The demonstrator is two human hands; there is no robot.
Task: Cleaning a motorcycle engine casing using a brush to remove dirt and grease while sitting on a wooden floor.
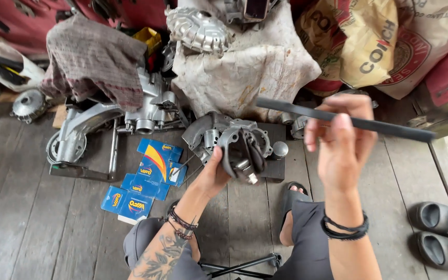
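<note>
Nearest the camera, between the person's knees, a folded black metal frame [245, 265] lies on the wooden plank floor [27, 218]. Just above it, the left hand [214, 175] is clenched around the lower edge of a grey metal engine casing [239, 148], which sits at the middle of the floor, tilted toward the person. The right hand [340, 142] is raised beside it and grips a long flat dark metal bar [346, 120] near its middle; the bar's long axis runs almost level from left to right, its left end hanging just above the casing. So the casing lies to the left of and below the bar, and the left hand is the nearer one to it. Left of the casing lie several blue cardboard boxes [146, 179]. At the right edge rest 2 dark sandals [442, 233]. Farther back stand another engine block [130, 116] under a checked cloth [92, 59], and printed sacks [385, 41].
</note>
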